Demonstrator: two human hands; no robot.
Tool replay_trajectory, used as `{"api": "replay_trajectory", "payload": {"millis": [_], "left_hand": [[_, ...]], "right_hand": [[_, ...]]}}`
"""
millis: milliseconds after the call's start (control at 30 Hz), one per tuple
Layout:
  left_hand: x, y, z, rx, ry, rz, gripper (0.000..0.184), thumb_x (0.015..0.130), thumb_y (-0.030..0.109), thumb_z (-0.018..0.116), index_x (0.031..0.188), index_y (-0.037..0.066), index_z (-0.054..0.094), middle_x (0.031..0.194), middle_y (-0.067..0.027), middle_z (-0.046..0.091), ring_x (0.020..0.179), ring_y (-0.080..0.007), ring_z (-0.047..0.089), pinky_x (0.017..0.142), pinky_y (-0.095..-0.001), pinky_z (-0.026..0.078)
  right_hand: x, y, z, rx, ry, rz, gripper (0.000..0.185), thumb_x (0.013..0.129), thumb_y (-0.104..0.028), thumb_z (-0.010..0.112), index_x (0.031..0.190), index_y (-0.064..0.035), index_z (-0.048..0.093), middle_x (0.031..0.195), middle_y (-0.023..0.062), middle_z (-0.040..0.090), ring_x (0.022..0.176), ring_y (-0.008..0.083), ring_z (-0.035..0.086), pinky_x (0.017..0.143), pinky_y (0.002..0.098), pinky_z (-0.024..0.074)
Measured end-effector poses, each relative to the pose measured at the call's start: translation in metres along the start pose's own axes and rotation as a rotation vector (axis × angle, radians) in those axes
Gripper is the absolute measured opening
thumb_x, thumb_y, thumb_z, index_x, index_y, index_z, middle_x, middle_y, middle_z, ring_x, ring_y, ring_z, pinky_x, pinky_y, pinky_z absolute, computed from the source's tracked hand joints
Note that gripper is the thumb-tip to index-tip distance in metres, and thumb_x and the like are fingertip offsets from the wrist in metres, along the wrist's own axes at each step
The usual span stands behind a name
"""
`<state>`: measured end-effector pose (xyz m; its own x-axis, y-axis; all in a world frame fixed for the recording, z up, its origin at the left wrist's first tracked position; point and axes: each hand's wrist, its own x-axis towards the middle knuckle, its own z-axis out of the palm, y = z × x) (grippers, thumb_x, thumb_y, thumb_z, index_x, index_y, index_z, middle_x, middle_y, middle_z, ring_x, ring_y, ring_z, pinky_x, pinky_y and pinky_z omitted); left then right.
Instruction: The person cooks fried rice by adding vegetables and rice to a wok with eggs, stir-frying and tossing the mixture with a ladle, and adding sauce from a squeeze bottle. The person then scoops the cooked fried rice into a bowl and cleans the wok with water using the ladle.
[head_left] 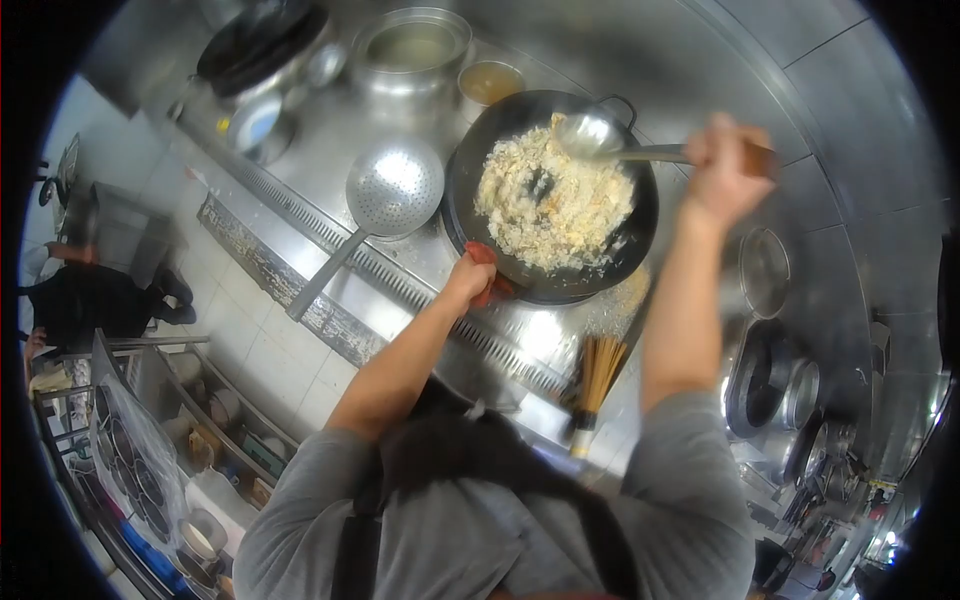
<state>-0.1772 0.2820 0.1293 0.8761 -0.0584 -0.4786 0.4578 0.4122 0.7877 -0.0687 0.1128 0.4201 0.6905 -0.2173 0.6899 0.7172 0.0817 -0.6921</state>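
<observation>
My left hand (470,278) is closed round a red cloth (485,262) at the near left rim of a black wok (615,262). Inside the wok lies a ring of fried rice (560,215) with yellowish bits, dark metal showing in its middle. Above the far right rim, my right hand (728,165) grips the wooden handle of a cooking ladle (592,137). The ladle's round bowl rests on or just over the rice at the far side; I cannot tell whether it touches. Slight blur covers my right hand.
Left of the wok, a perforated strainer (395,188) lies across the counter, its handle over the front edge. Behind stand a large metal pot (413,50) and a small bowl of brownish liquid (490,82). A bamboo brush (597,380) stands near my body. Another person (95,300) is at far left.
</observation>
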Motion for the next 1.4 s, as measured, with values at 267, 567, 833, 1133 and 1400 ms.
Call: {"api": "replay_trajectory", "payload": {"millis": [267, 567, 833, 1133, 1400], "left_hand": [[-0.086, 0.027, 0.012, -0.148, 0.037, -0.004, 0.018, 0.070, -0.007, 0.039, 0.084, 0.003, 0.046, 0.075, -0.0189, 0.062, 0.060, -0.0247, 0.064, 0.039, -0.0328, 0.037], [-0.071, 0.003, -0.022, -0.023, -0.163, -0.104, 0.029, 0.071, -0.003, 0.043, 0.099, 0.004, 0.046, 0.081, -0.0184, 0.067, 0.053, -0.0163, 0.059, 0.035, -0.0263, 0.031], [-0.210, 0.015, -0.039, -0.281, 0.023, -0.104, 0.025, 0.074, -0.007, 0.040, 0.098, 0.001, 0.047, 0.067, -0.0119, 0.057, 0.063, -0.0261, 0.065, 0.052, -0.0333, 0.053], [-0.148, -0.020, -0.067, -0.062, -0.129, -0.086, 0.034, 0.077, -0.006, 0.039, 0.109, 0.005, 0.041, 0.089, -0.0181, 0.065, 0.073, -0.0261, 0.069, 0.033, -0.0270, 0.040], [-0.093, 0.039, -0.016, -0.146, -0.154, -0.097, 0.035, 0.079, -0.003, 0.039, 0.111, 0.009, 0.042, 0.095, -0.0171, 0.064, 0.074, -0.0263, 0.067, 0.051, -0.0295, 0.050]], "right_hand": [[0.059, -0.059, 0.017, -0.176, -0.068, 0.378, 0.019, 0.083, -0.017, 0.066, 0.072, -0.0072, 0.055, 0.049, 0.0007, 0.048, 0.039, 0.0110, 0.045, 0.040, 0.0244, 0.0356], [-0.028, -0.045, 0.024, -0.125, 0.231, 0.198, 0.022, 0.079, -0.004, 0.069, 0.079, -0.0049, 0.047, 0.056, 0.0032, 0.045, 0.044, 0.0142, 0.043, 0.044, 0.0285, 0.0375], [-0.024, -0.149, 0.017, 0.026, 0.167, 0.063, 0.019, 0.078, -0.002, 0.067, 0.075, -0.0035, 0.048, 0.055, 0.0031, 0.044, 0.043, 0.0129, 0.041, 0.044, 0.0289, 0.0345], [-0.085, -0.088, 0.035, -0.220, 0.128, 0.042, 0.018, 0.076, -0.007, 0.071, 0.073, -0.0037, 0.053, 0.055, 0.0028, 0.052, 0.043, 0.0110, 0.050, 0.040, 0.0244, 0.0375], [-0.066, -0.087, 0.051, -0.234, 0.197, 0.163, 0.020, 0.077, -0.005, 0.070, 0.075, -0.0030, 0.050, 0.055, 0.0024, 0.048, 0.040, 0.0112, 0.045, 0.037, 0.0257, 0.0359]]}}
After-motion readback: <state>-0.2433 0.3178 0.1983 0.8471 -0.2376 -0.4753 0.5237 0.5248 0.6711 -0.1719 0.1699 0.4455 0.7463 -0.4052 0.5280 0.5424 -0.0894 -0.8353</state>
